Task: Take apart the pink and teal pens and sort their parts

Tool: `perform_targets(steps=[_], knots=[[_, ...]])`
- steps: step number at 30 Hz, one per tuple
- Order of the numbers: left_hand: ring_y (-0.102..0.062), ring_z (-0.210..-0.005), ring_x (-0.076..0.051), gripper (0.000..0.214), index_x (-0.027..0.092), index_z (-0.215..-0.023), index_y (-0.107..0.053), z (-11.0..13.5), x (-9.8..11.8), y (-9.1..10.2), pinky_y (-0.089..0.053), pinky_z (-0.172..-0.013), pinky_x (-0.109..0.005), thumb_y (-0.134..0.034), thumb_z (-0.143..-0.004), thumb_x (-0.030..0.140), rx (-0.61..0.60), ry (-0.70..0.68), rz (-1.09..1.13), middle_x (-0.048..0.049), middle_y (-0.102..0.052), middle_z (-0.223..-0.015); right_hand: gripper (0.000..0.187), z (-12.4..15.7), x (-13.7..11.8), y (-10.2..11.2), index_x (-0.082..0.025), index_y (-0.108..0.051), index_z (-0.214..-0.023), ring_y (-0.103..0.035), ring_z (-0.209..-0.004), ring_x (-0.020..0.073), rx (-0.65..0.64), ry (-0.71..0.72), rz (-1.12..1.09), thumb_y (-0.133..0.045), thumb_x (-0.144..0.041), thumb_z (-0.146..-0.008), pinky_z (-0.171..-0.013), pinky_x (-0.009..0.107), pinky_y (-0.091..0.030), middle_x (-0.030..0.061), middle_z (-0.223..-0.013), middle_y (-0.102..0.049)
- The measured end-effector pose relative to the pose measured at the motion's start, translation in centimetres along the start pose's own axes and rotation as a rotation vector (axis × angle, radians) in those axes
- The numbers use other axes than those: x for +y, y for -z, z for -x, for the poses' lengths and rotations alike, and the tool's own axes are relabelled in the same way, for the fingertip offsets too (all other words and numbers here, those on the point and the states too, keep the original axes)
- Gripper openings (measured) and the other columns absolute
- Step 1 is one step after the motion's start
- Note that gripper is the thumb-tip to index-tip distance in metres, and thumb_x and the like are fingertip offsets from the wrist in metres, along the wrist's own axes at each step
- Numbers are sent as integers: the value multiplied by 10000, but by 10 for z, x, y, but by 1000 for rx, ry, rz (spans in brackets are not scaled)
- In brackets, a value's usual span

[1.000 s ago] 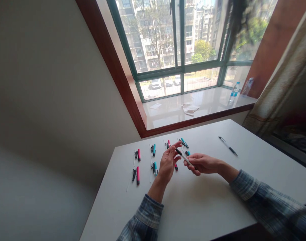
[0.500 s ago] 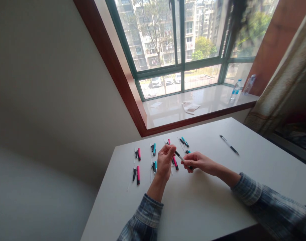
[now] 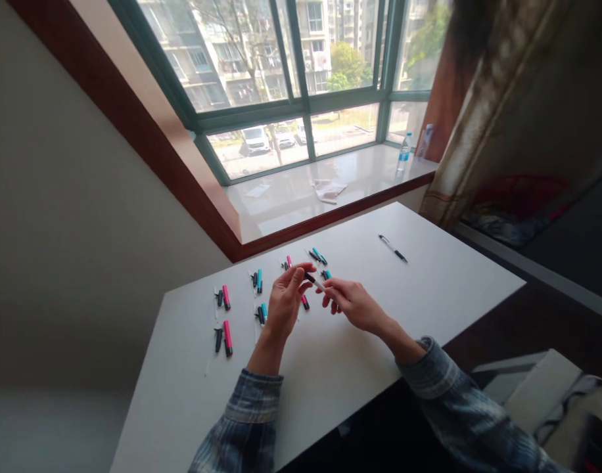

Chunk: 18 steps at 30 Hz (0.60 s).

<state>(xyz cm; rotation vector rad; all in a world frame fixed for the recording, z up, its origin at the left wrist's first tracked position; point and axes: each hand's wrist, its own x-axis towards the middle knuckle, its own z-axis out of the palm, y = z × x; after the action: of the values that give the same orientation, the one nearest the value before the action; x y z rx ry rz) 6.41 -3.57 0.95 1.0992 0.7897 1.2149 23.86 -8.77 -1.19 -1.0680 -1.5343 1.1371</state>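
Observation:
Between my two hands a slim pen (image 3: 319, 285) with a black section and a white barrel slants down to the right. My left hand (image 3: 282, 297) pinches its black end with thumb and fingers. The fingertips of my right hand (image 3: 354, 303) are closed on the white end. Around and behind my hands lie small groups of pen parts: pink-and-black tubes (image 3: 227, 338), teal-and-black tubes (image 3: 259, 281), black clipped pieces (image 3: 218, 339) and thin white sticks. My left hand partly hides the groups behind it.
A whole white-and-black pen (image 3: 393, 248) lies at the right on the white table (image 3: 183, 387). Beyond the table, a windowsill (image 3: 276, 213) holds a crumpled cloth or paper (image 3: 329, 190) and a water bottle (image 3: 404, 152). A curtain (image 3: 461, 151) hangs at right.
The view has swung right, so the table, window and hands appear further left. Both hands keep hold of the pen, and the left fingers look more spread along it.

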Motion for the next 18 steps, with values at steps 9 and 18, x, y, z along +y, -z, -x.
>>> perform_targets(steps=[9, 18], knots=[[-641, -847, -140, 368, 200, -1082, -783, 6, -12, -17, -515, -766, -266, -793, -820, 459, -60, 9, -9, -69, -723, -1058, 204, 28, 17, -13, -227, -694, -1007, -667, -652, 167, 267, -35, -121, -574, -391, -990, -642, 304, -530, 27, -807, -716], [-583, -743, -86, 306, 198, -881, -744, -6, -12, 0, -481, -709, -213, -889, -718, 413, 132, -44, 62, -9, -677, -960, 328, 2, -3, -3, -264, -691, -1278, -703, -727, 151, 109, 31, 107, -520, -209, -1004, -770, 304, -528, 12, -875, -749]])
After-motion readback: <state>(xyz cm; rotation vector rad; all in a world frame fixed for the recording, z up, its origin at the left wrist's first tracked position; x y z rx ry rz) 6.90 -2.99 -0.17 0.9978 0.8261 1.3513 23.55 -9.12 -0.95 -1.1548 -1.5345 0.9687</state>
